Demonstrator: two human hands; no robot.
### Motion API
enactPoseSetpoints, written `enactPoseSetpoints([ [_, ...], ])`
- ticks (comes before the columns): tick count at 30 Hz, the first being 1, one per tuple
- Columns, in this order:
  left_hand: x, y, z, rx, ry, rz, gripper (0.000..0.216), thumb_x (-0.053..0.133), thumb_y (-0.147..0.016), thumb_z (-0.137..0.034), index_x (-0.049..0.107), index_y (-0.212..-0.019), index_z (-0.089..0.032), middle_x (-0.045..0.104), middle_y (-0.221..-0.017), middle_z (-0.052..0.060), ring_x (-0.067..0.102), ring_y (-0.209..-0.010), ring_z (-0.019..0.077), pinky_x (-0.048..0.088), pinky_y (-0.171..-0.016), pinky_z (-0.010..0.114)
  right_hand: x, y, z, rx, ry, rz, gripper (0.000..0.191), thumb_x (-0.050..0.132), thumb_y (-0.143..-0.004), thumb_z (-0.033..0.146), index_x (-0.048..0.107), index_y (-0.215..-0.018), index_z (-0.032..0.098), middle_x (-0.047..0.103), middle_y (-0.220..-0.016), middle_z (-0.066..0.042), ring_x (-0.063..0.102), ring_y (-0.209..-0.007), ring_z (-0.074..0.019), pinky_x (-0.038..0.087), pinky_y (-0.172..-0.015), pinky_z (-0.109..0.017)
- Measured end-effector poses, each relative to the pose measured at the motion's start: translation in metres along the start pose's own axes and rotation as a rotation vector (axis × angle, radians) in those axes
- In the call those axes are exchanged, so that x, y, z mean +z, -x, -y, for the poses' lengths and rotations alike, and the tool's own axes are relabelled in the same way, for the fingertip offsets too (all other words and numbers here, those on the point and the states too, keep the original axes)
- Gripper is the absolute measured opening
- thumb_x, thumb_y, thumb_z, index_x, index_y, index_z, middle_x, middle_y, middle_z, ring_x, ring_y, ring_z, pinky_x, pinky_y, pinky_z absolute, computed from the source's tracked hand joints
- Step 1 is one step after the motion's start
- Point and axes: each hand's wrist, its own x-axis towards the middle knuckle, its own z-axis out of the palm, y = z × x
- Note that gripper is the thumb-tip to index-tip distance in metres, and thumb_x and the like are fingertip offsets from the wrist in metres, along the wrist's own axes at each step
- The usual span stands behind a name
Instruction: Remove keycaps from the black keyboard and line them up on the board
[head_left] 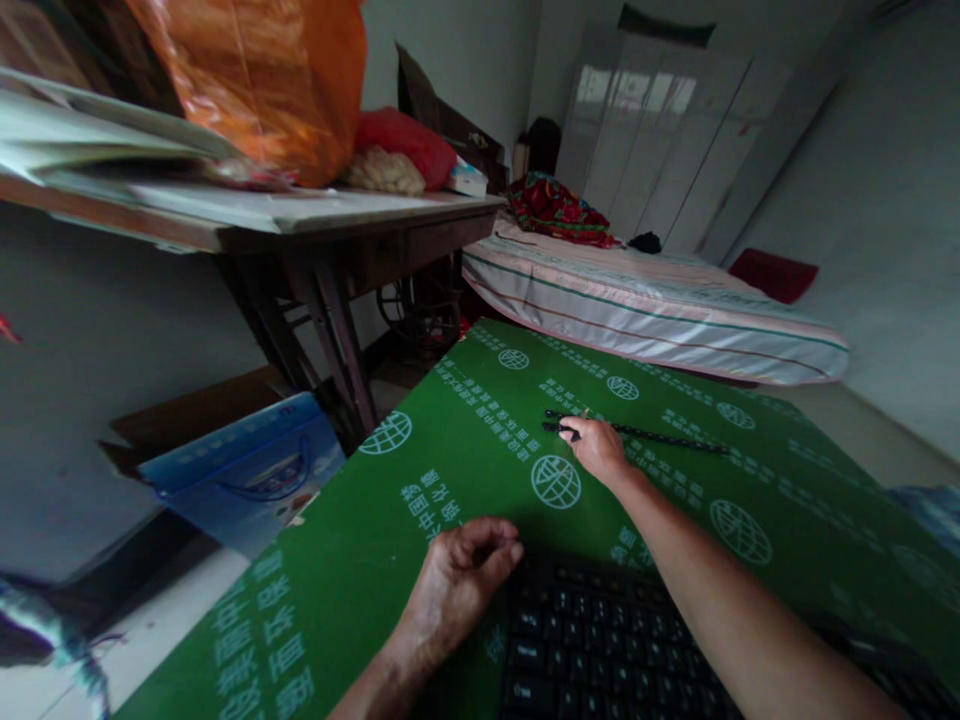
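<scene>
My right hand [598,447] reaches over the green board, its fingers closed on a short, thin black piece [551,427] whose end sticks out to the left. A long, thin black rod with a knobbly look [675,436] lies beside and partly behind this hand; whether the two pieces are joined is hidden. My left hand [469,565] rests lower down with its fingers curled and the thumb close to the index finger. Nothing shows between them. Right beside its fingertips is the upper left corner of a black keyboard [585,640], partly covered by my right forearm.
The green printed board [450,440] forms the work surface. To the left stands a table [360,215] bearing an orange bag [270,90] and a red bag [409,145]. A blue bag [255,470] sits below it. Beyond the board is a bed [645,300].
</scene>
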Motion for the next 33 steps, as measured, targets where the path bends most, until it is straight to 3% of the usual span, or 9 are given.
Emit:
enactPoseSetpoints([
  [33, -0.0019, -0.0002, 0.0009, 0.019, -0.031, 0.031, 0.02, 0.064, -0.07, -0.032, 0.066, -0.08, -0.014, 0.066, -0.071, 0.002, 0.056, -0.063, 0.0135, 0.043, -0.057, 0.021, -0.0004, 0.001, -0.0003, 0.007, -0.021, -0.01, 0.029, 0.053, -0.082, 0.034, 0.064, -0.109, 0.031, 0.072, -0.094, -0.003, 0.066, -0.084, -0.0197, 0.047, -0.071, -0.027],
])
